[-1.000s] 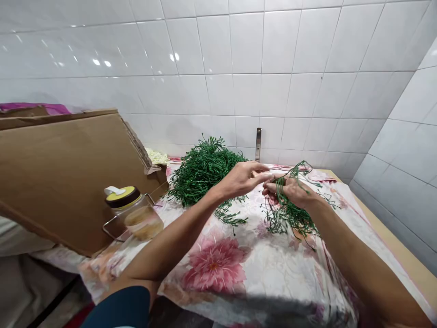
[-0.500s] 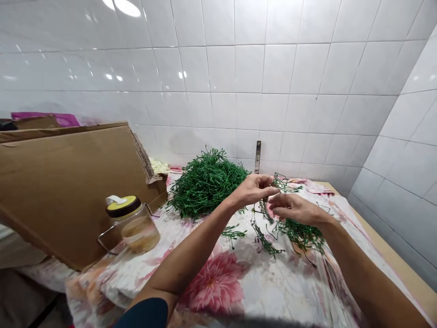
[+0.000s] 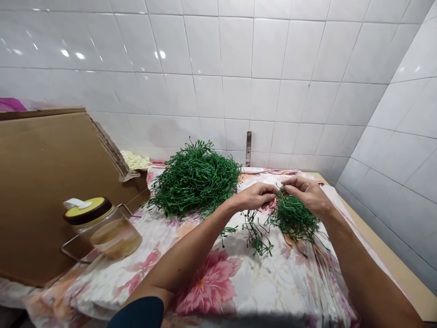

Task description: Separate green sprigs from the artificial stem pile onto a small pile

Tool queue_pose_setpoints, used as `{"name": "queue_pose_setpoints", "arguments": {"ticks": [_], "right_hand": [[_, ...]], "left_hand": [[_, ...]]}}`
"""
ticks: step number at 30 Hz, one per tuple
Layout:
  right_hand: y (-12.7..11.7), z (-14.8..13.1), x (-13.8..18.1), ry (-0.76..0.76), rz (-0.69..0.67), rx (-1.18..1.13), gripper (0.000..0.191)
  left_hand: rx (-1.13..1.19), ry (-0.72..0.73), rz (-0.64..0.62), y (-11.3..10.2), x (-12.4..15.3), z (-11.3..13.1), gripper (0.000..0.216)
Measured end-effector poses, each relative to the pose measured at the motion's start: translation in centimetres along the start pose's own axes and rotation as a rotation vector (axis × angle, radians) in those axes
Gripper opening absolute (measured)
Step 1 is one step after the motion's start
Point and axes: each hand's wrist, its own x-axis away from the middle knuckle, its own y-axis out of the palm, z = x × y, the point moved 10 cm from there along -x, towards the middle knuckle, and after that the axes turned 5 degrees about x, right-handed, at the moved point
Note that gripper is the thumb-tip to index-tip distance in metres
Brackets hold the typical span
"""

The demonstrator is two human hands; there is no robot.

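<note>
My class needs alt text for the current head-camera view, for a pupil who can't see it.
A person's bare left hand and bare right hand nearly meet by a small heap of thin green stems on a white, pink-flowered cloth. Left of a larger green stem heap, a clear, yellow-lidded jar sits before a brown cardboard box.

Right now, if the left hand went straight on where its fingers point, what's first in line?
Likely the right hand, just across from the left hand. Depth is unclear: the smaller green pile sits close under that line and might be touched first.
</note>
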Motion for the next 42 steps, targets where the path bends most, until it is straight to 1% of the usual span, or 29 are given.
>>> {"name": "queue_pose_setpoints", "arguments": {"ticks": [4,8,13,18,21,24,26,28,33,35,38,42], "right_hand": [[-0.4,1.5,0.3,0.048,0.030,0.029,0.035],[-0.5,1.3,0.6,0.031,0.047,0.120,0.030],[0.3,0.8,0.8,0.022,0.020,0.145,0.028],[0.9,2.3,1.8,0.075,-0.031,0.074,0.032],[0.7,3.6,2.4,0.144,-0.029,-0.022,0.035],[-0.2,4.2,2.6,0.185,0.050,-0.075,0.038],[-0.6,4.1,2.5,0.175,0.077,-0.065,0.037],[-0.3,4.0,2.5,0.158,0.050,-0.042,0.036],[1.5,4.5,3.0,0.158,-0.113,0.003,0.037],[1.7,4.4,3.0,0.146,-0.127,0.027,0.034],[1.5,4.1,2.9,0.133,-0.106,0.040,0.030],[1.4,3.9,2.8,0.140,-0.114,0.027,0.030]], "left_hand": [[0.093,-0.008,0.042,-0.6,0.1,-0.8,0.026],[0.159,-0.017,0.049,-0.9,-0.2,-1.3,0.037],[0.179,-0.050,0.110,-1.4,-0.8,-3.2,0.041],[0.192,-0.091,0.093,-1.2,-1.0,-4.8,0.041],[0.141,-0.097,0.073,-0.6,-1.1,-4.9,0.042],[0.118,-0.105,0.074,-0.1,-1.2,-4.7,0.043],[0.119,-0.112,0.086,0.0,-1.1,-4.6,0.043],[0.121,-0.128,0.096,0.0,-1.0,-4.6,0.045],[0.126,-0.132,0.070,0.1,-0.9,-4.3,0.048],[0.121,-0.124,0.063,0.1,-0.9,-4.2,0.048],[0.116,-0.118,0.051,0.2,-0.9,-4.1,0.046],[0.070,-0.089,0.014,0.3,-1.0,-4.1,0.042]]}}
